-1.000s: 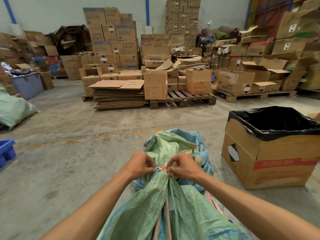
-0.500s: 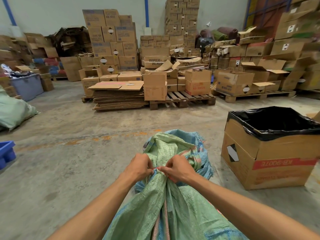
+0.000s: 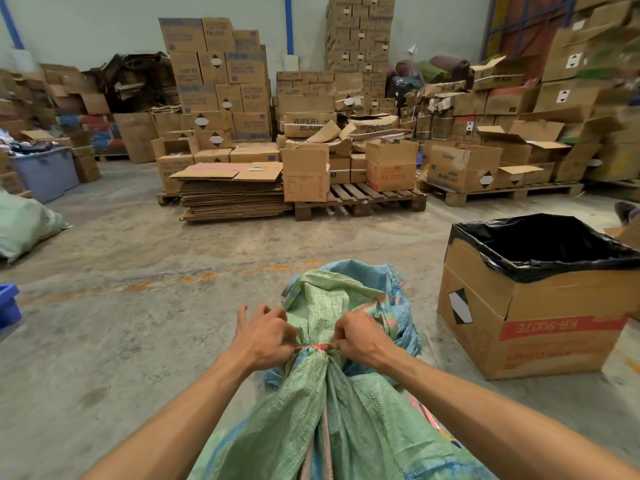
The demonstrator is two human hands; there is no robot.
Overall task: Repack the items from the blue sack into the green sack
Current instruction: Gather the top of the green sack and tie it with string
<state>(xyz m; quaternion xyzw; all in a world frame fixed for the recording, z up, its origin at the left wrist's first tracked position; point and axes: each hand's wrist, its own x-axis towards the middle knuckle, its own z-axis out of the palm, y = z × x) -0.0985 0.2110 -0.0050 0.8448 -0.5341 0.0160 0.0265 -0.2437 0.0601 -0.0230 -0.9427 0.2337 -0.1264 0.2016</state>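
Head view: left hand (image 3: 263,337) and right hand (image 3: 360,336) are pinching the red tie (image 3: 313,347) taut crosswise around the green sack (image 3: 322,410) neck, equally near.

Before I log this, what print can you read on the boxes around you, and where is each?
"WIPER BLADE": crushed carton in the middle stack.
"KB-9007E", upside down: red band on the bin-lined box to the right.
"KB-9007": small carton on the pallet; last character unclear.
Other labels too blurred.

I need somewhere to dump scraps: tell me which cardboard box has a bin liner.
The large cardboard box on the floor at right: its open top is lined with black plastic, unlike the others.
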